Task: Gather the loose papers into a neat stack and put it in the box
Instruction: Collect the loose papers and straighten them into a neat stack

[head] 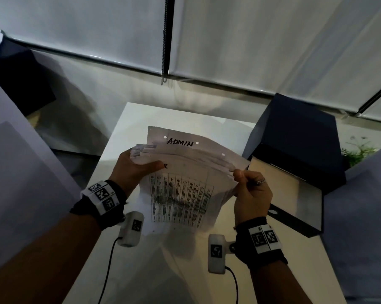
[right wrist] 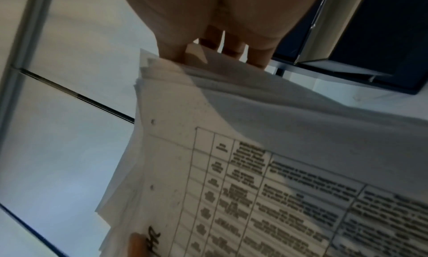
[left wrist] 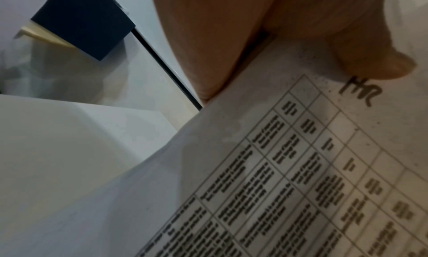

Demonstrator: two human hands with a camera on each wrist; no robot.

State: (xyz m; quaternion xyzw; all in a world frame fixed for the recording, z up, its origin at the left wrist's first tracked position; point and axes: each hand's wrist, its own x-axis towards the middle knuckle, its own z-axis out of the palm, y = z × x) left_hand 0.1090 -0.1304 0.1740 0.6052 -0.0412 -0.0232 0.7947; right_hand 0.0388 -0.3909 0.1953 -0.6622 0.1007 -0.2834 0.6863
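Both hands hold the papers [head: 180, 183] above the table [head: 128, 119], and the box [head: 294, 172] is the landmark: the papers are just left of it, near its open mouth but not yet inside. The left hand [head: 134, 170] grips the side of the papers far from the box, its thumb [left wrist: 370, 59] pressed on the top sheet beside the written letters "HR". The right hand [head: 250, 191] pinches the side of the papers near the box, with the fingers [right wrist: 234, 43] curled behind the sheets and the thumb in front. So the right hand is the nearer one to the box.

The sheets are not yet even. One marked "ADMIN" stands out past the top edge of the others, and the edges fan out at the left hand. The long axis of the top sheet seems to run away from the person, roughly along the box's left side.

In my judgement, the papers still need squaring, and then a move to the right carries them into the box.

The bottom of the box's inside is hidden by the open lid [head: 301, 126] and dark shadow. The lower sheets are covered by the top one.
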